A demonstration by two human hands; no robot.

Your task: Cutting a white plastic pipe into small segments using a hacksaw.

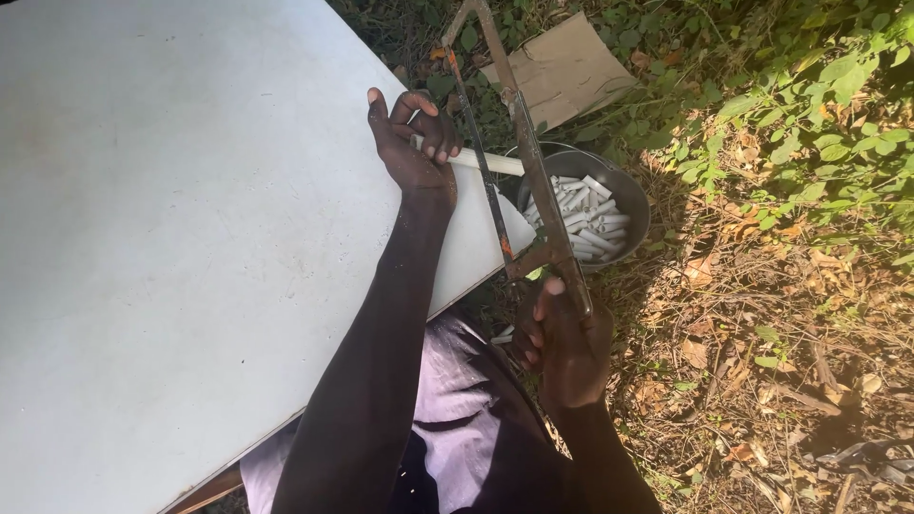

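My left hand (416, 143) grips a thin white pipe (490, 163) and presses it against the edge of a white table (171, 238); the pipe's end sticks out past the table corner. My right hand (564, 343) is closed around the handle of a rusty metal hacksaw (528, 162). The saw's frame runs up and away from me, and its blade crosses the pipe just right of my left hand. Below the pipe's free end sits a dark metal bowl (628, 195) filled with several short white pipe pieces (588, 217).
A piece of brown cardboard (562, 69) lies on the ground beyond the bowl. Green leafy plants (809, 105) and dry leaves cover the ground to the right. My lap in light clothing (457, 409) is under the table corner.
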